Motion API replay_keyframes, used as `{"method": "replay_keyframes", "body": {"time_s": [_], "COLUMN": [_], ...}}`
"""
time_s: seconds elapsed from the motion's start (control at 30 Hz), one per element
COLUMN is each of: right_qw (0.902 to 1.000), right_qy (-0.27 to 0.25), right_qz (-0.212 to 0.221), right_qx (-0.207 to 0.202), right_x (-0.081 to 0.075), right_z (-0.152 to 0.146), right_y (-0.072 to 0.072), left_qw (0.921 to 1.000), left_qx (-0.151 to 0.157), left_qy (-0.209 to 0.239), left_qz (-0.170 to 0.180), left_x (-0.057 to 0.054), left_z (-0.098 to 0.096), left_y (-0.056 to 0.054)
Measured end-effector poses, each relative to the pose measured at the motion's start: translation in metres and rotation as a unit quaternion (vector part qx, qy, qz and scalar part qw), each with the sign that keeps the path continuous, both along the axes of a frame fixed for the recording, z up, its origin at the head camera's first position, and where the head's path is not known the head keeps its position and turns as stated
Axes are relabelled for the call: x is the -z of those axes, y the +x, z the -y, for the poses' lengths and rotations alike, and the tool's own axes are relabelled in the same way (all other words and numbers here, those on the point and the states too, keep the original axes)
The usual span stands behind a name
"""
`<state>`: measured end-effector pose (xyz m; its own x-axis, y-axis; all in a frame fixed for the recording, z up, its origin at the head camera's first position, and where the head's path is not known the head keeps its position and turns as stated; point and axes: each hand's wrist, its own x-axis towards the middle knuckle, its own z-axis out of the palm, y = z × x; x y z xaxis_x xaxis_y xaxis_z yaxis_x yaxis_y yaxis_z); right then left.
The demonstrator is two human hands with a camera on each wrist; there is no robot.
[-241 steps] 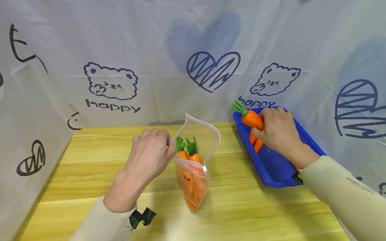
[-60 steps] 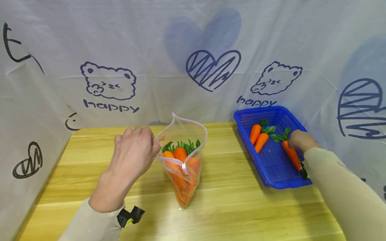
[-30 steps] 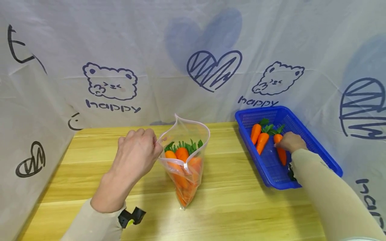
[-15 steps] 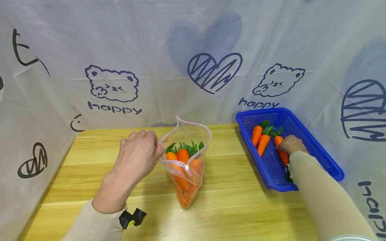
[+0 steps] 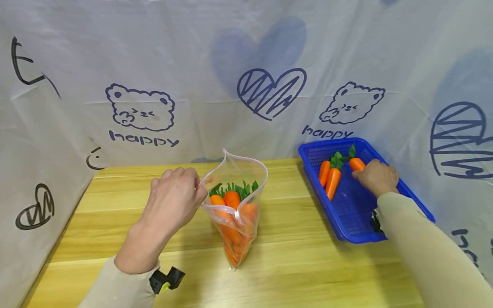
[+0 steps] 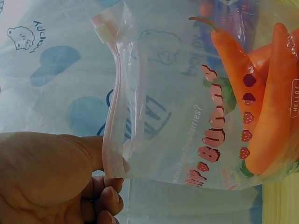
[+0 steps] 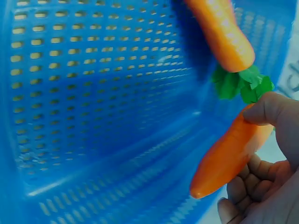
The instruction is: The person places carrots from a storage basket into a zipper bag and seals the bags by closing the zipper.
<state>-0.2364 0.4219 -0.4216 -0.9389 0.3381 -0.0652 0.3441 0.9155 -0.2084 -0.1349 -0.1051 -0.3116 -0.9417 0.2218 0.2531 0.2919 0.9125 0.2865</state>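
Note:
My left hand [image 5: 175, 199] pinches the rim of a clear zip bag [image 5: 246, 171] between thumb and fingers, holding its mouth wide. Several carrots [image 6: 273, 100] with green tops stand inside the bag, whose tip rests on the table. Over the blue basket [image 5: 354, 222], my right hand [image 5: 379, 176] grips an orange carrot [image 7: 229, 151] near its leafy top, thumb on one side and curled fingers on the other. In the right wrist view that carrot's narrow end points down and left. Two other carrots [image 5: 332, 183] lie at the basket's left side.
The wooden table [image 5: 300, 265] carries the bag and basket. A white cloth [image 5: 200, 115] with drawn bears and hearts hangs behind and at both sides. The basket's far edge stands close to this cloth. A small black device [image 5: 167, 279] is strapped at the left wrist.
My right hand moved from the basket's right side toward its middle, then lifted the carrot slightly. More carrots are in the bag than eight seconds ago. The left hand keeps its pinch on the rim.

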Motion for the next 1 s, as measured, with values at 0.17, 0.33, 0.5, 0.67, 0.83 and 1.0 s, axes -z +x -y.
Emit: {"method": "replay_keyframes", "body": {"time_s": [0.17,0.33,0.5,0.67,0.83,1.0], "right_qw": [0.9943,0.9870,0.9808,0.9712,0.9581,0.9496], "right_qy": [0.051,0.070,0.081,0.092,0.102,0.100], "right_qz": [-0.059,-0.082,-0.109,-0.146,-0.175,-0.185], "right_qx": [-0.073,-0.119,-0.140,-0.164,-0.202,-0.233], "right_x": [-0.015,-0.028,-0.040,-0.057,-0.077,-0.094], "right_z": [0.015,0.031,0.043,0.059,0.077,0.095], "right_y": [0.001,0.007,0.016,0.028,0.040,0.051], "left_qw": [1.0000,1.0000,1.0000,1.0000,1.0000,0.9999], "left_qx": [0.002,0.002,0.006,0.007,0.006,0.007], "left_qy": [0.001,0.001,0.000,-0.001,0.001,0.006], "left_qz": [0.002,0.005,0.002,-0.001,0.002,0.006], "left_x": [-0.001,-0.002,-0.002,-0.003,-0.004,-0.005], "left_z": [0.000,0.000,-0.001,-0.001,-0.001,-0.003], "left_y": [-0.001,0.000,0.000,0.000,0.000,-0.001]}}
